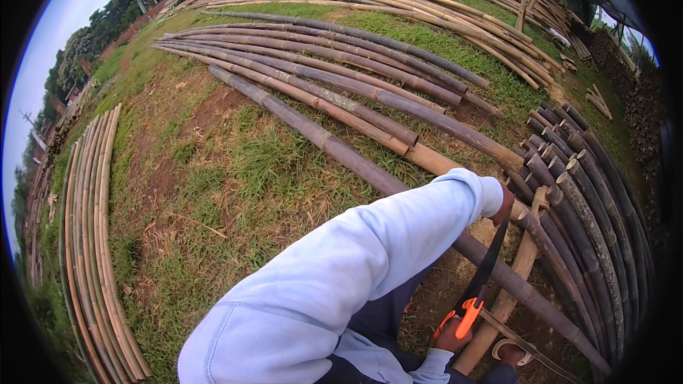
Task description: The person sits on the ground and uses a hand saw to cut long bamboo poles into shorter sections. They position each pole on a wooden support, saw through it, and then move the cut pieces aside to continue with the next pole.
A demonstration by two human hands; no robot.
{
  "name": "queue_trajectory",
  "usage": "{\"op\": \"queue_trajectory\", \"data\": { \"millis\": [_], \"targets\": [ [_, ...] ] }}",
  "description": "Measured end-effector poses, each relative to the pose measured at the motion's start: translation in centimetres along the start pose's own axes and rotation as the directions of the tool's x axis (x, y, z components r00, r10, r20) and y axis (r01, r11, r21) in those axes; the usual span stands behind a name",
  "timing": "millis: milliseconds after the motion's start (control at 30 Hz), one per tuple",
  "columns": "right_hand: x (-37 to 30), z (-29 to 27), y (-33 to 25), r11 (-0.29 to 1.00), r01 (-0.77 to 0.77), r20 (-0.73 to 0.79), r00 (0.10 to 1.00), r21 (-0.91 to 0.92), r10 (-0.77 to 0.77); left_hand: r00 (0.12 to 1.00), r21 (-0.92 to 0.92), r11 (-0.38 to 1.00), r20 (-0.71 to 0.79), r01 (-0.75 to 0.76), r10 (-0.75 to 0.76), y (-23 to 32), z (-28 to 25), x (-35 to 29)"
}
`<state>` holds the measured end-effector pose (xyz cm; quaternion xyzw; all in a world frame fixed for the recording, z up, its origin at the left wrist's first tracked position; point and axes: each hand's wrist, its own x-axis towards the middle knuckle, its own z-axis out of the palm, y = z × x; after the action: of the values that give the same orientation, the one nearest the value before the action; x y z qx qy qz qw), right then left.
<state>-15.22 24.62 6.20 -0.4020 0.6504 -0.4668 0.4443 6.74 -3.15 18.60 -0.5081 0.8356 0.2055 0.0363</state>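
Note:
My right hand (453,334) is closed around the orange handle of a hand saw (489,264). Its dark blade points up and away, its far end close to my left hand (505,203). My left arm reaches across to the right, and that hand is at a tan bamboo pole (435,161); its fingers are mostly hidden, so I cannot tell their grip. The blade passes over a dark bamboo pole (320,139) that runs from upper left to lower right. A forked wooden log (524,259) lies crosswise beneath the poles.
A stack of dark cut bamboo (587,192) stands on the right. More poles (313,43) lie on the grass ahead, with a pale bamboo row (92,242) at left. A sandalled foot (511,353) and a thin strip (530,347) are near the log.

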Motion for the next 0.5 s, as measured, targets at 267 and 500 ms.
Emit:
{"op": "queue_trajectory", "data": {
  "millis": [267,500],
  "targets": [
    [0.4,-0.4,0.9,1.000,-0.014,0.012,1.000,-0.023,0.014,1.000,0.012,1.000,0.005,-0.008,0.008,-0.1,0.2,0.2],
    [0.6,-0.6,1.6,0.994,-0.024,0.029,0.999,0.107,0.021,0.999,0.011,1.000,0.030,0.019,-0.019,0.2,0.1,0.4]
  ]
}}
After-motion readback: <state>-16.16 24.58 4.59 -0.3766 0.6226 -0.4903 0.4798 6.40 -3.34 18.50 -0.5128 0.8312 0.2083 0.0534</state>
